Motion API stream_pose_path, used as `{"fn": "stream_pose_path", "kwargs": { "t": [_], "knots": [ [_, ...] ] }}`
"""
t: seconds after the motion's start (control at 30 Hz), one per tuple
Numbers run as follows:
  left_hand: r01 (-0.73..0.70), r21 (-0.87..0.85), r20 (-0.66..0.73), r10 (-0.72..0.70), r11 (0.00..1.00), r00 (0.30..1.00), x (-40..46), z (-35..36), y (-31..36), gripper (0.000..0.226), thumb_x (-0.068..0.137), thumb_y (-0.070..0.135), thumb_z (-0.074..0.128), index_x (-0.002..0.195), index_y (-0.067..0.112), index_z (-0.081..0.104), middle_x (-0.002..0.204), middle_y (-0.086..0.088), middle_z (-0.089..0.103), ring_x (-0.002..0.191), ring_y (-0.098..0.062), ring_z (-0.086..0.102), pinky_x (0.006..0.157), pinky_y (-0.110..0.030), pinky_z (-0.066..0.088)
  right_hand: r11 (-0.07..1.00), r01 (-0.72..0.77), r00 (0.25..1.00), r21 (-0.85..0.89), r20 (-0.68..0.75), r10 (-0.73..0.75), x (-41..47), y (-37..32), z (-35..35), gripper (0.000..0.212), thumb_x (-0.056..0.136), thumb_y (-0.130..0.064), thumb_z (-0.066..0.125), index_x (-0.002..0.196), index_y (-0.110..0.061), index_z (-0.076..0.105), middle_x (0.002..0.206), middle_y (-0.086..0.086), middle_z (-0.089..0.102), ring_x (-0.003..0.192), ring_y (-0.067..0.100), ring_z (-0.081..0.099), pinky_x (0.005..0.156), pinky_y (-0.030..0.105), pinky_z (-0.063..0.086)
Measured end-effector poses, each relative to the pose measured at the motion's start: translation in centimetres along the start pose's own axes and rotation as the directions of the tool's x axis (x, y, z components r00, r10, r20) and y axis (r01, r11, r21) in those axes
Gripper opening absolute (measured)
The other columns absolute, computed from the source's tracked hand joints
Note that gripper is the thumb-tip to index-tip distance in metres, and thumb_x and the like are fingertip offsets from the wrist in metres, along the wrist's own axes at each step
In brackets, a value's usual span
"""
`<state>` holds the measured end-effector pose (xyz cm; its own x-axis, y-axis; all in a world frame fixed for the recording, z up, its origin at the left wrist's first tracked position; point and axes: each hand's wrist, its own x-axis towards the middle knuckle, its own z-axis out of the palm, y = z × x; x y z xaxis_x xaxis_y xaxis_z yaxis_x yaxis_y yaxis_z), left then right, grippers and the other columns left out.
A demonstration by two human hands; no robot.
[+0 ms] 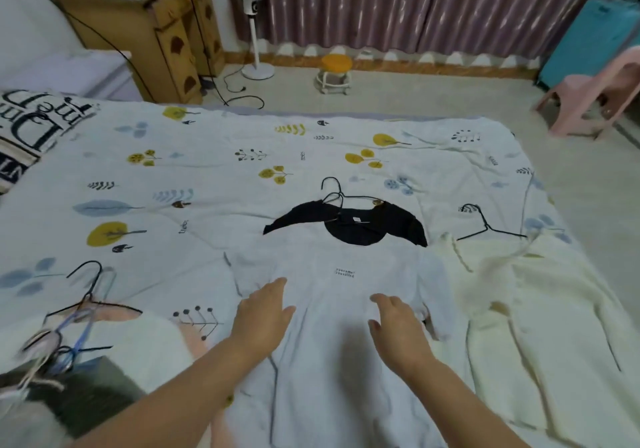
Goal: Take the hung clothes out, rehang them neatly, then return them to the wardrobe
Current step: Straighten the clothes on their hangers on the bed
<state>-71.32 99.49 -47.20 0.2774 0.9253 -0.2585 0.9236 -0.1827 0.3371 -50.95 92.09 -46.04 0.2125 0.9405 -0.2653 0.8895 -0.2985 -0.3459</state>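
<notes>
Two bare arms reaching forward, side by side. Left hand flat, palm down, fingers straight and close together. Right hand just beside it, a small gap between, palm down too, fingers loosely spread. Nothing held in either.

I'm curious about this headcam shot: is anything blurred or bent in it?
Head view: wide-angle lens bows the bed's far edge and curtain; the hangers at lower left and cream garment smear with blur; soft indoor light, faint shadows under the left hand and right hand.
</notes>
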Motion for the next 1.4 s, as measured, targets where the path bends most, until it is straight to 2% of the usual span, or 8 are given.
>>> {"fn": "stream_pose_path", "kwargs": {
  "t": [0.2, 0.47, 0.77, 0.9, 1.03, 1.17, 1.27, 1.4],
  "knots": [
    [0.106, -0.108, 0.127, -0.092, 0.988, 0.988, -9.1, 2.4, -4.9, 0.040, 0.097, 0.030, 0.040, 0.135, 0.019, 0.037, 0.129, -0.002, 0.052, 0.118, -0.019, 0.050, 0.098, -0.031, 0.039, 0.989, 0.024, 0.991, 0.146, 0.130, -0.043, -5.8, -4.8, 4.0, 0.034, 0.095, -0.012, 0.040, 0.127, -0.020, 0.050, 0.128, 0.001, 0.053, 0.118, 0.015, 0.049, 0.092, 0.020, 0.035],
    [0.156, -0.227, -0.055, -0.173, 0.961, 0.983, -16.1, -1.2, -12.9, 0.030, 0.095, 0.020, 0.041, 0.124, 0.019, 0.050, 0.112, 0.000, 0.061, 0.100, -0.016, 0.058, 0.085, -0.025, 0.041, 0.968, 0.166, 0.968, 0.187, 0.156, -0.197, -10.5, -15.1, 8.0, 0.035, 0.092, -0.010, 0.038, 0.118, -0.022, 0.059, 0.125, -0.001, 0.059, 0.117, 0.016, 0.052, 0.091, 0.022, 0.035],
    [0.317, -0.004, -0.117, -0.315, 0.948, 0.942, -21.1, -3.6, -27.0, 0.030, 0.093, 0.020, 0.044, 0.122, 0.018, 0.052, 0.123, -0.002, 0.056, 0.113, -0.018, 0.050, 0.097, -0.028, 0.036, 0.945, 0.262, 0.940, 0.195, 0.168, -0.296, -14.0, -25.2, 15.2, 0.026, 0.091, -0.013, 0.039, 0.105, -0.018, 0.060, 0.109, 0.001, 0.059, 0.106, 0.020, 0.052, 0.081, 0.028, 0.036],
    [0.363, 0.136, -0.117, -0.349, 0.922, 0.930, -22.6, -3.9, -33.4, 0.038, 0.093, 0.027, 0.044, 0.130, 0.021, 0.042, 0.136, 0.000, 0.045, 0.123, -0.018, 0.042, 0.101, -0.028, 0.034, 0.933, 0.314, 0.936, 0.173, 0.107, -0.335, -14.9, -29.5, 18.6, 0.030, 0.091, -0.015, 0.041, 0.114, -0.019, 0.058, 0.116, 0.001, 0.057, 0.111, 0.021, 0.049, 0.090, 0.029, 0.037],
    [0.401, 0.220, -0.078, -0.394, 0.889, 0.916, -23.2, -4.0, -38.7, 0.055, 0.095, 0.041, 0.039, 0.144, 0.019, 0.024, 0.155, -0.004, 0.017, 0.139, -0.020, 0.023, 0.110, -0.032, 0.025, 0.952, 0.303, 0.942, 0.038, 0.139, -0.305, -15.6, -32.2, 21.8, 0.034, 0.095, -0.020, 0.034, 0.126, -0.021, 0.046, 0.122, 0.001, 0.052, 0.111, 0.023, 0.047, 0.090, 0.033, 0.038],
    [0.409, 0.267, -0.057, -0.409, 0.873, 0.911, -22.4, -4.2, -42.9, 0.058, 0.099, 0.041, 0.027, 0.149, 0.018, 0.007, 0.158, -0.001, 0.002, 0.145, -0.019, 0.007, 0.115, -0.038, 0.016, 0.978, 0.190, 0.973, -0.089, 0.153, -0.175, -15.9, -33.9, 23.9, 0.044, 0.097, -0.022, 0.031, 0.141, -0.020, 0.026, 0.133, 0.003, 0.040, 0.122, 0.024, 0.036, 0.097, 0.037, 0.034],
    [0.391, 0.277, 0.023, -0.413, 0.878, 0.911, -21.2, -4.6, -45.3, 0.055, 0.100, 0.038, 0.023, 0.149, 0.019, 0.006, 0.157, 0.002, 0.013, 0.144, -0.017, 0.011, 0.115, -0.041, 0.011, 0.988, 0.102, 0.987, -0.119, 0.132, -0.086, -15.6, -34.5, 24.4, 0.041, 0.097, -0.019, 0.032, 0.138, -0.020, 0.029, 0.132, 0.004, 0.038, 0.123, 0.025, 0.035, 0.099, 0.039, 0.032],
    [0.382, 0.256, 0.029, -0.402, 0.888, 0.915, -19.9, -4.6, -46.2, 0.048, 0.100, 0.037, 0.028, 0.144, 0.018, 0.026, 0.141, -0.004, 0.039, 0.128, -0.021, 0.038, 0.106, -0.037, 0.028, 1.000, 0.013, 0.983, -0.024, 0.181, -0.008, -15.2, -34.8, 24.4, 0.024, 0.096, -0.014, 0.034, 0.118, -0.014, 0.044, 0.119, 0.008, 0.044, 0.110, 0.027, 0.045, 0.088, 0.037, 0.041]
  ]
}}
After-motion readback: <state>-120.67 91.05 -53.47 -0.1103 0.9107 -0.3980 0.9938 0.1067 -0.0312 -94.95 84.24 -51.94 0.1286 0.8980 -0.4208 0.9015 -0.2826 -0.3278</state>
